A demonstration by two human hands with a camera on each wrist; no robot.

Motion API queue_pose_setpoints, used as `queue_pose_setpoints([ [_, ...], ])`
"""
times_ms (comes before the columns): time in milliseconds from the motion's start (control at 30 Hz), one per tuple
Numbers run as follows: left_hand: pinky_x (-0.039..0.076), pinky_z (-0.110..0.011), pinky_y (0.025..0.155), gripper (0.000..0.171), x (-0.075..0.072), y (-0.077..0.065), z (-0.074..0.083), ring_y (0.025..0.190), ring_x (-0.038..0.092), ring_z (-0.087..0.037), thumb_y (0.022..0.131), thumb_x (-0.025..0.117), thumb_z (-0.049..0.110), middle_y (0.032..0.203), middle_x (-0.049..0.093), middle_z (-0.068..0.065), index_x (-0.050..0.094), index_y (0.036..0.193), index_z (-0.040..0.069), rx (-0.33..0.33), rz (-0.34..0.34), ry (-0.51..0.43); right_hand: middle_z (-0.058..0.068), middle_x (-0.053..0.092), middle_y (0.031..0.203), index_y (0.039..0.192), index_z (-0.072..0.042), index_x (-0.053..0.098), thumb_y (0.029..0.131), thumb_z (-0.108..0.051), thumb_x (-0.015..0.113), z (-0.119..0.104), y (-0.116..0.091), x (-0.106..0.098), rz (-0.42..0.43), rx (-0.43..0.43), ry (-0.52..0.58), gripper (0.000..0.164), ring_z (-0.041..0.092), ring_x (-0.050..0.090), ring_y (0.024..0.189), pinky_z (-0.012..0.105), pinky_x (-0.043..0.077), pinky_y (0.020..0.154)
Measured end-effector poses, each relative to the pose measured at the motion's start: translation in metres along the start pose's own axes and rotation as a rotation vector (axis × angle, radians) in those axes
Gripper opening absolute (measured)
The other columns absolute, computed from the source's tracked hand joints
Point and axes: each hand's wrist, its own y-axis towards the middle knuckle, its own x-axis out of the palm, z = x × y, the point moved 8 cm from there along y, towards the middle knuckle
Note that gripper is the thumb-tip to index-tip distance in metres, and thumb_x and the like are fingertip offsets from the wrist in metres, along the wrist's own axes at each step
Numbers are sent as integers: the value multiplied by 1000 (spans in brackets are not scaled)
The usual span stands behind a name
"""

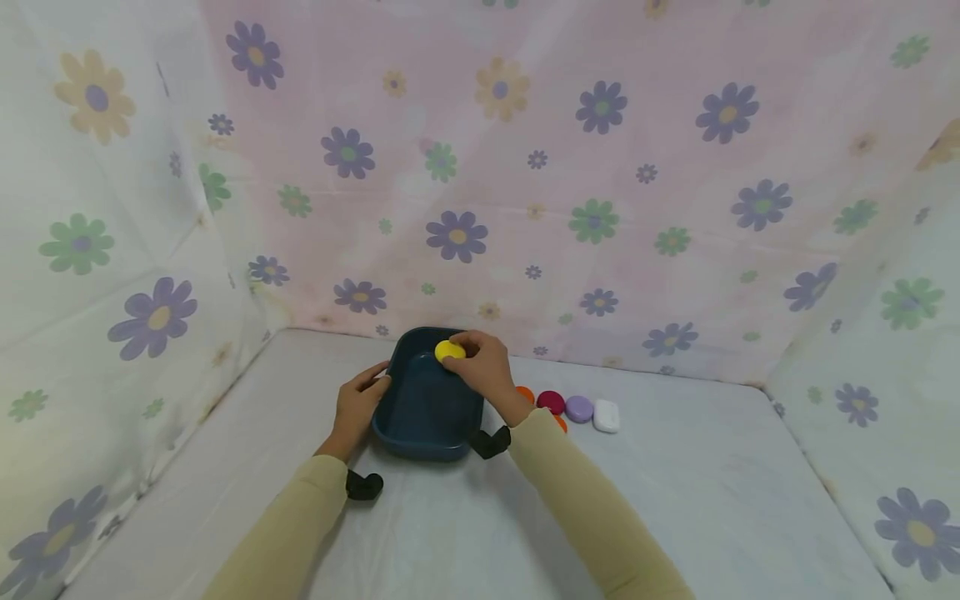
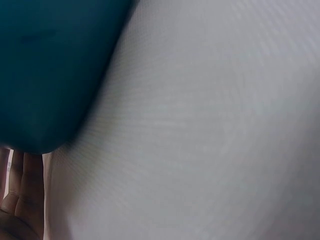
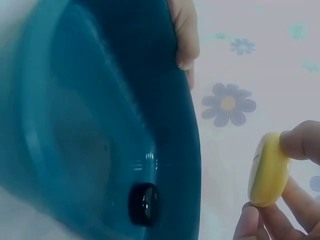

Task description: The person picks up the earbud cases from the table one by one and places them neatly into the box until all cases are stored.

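A deep blue rectangular basin (image 1: 429, 408) with rounded corners sits on the white-covered table. My left hand (image 1: 358, 407) grips its left side, the thumb at the rim. Over the basin's far right part, my right hand (image 1: 487, 367) pinches a yellow, thick rounded disc (image 1: 448, 351) between thumb and fingers. The right wrist view shows this yellow disc (image 3: 270, 170) edge-on, with a thin dark mark on its face. Inside the basin, near a corner, that view also has a small glossy dark round piece (image 3: 144, 204).
Right of the basin lie a crimson round piece (image 1: 551, 402), a lilac one (image 1: 579, 408) and a white rounded block (image 1: 607, 416). Two orange pieces (image 1: 525, 392) are partly hidden behind my right wrist. Flower-printed curtains (image 1: 517, 192) stand around the table.
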Motion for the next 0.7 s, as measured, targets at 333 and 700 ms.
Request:
queue_pose_setpoints([
  [333,45,-21,81,40,2,0,1,107,60,-22,95,58,33,124,65,-16,60,133,21,13,-10,-11,6,67,116,114,-12,68,81,-19,75,14,-14,-21,-19,18,-32,34,24,61,103,34,54,85],
  [700,46,-18,78,39,0,0,1,99,61,-17,95,58,35,121,66,-15,61,132,23,12,-5,-16,3,66,114,108,-15,68,80,-19,78,39,-31,-55,13,54,-50,31,24,60,104,35,54,83],
])
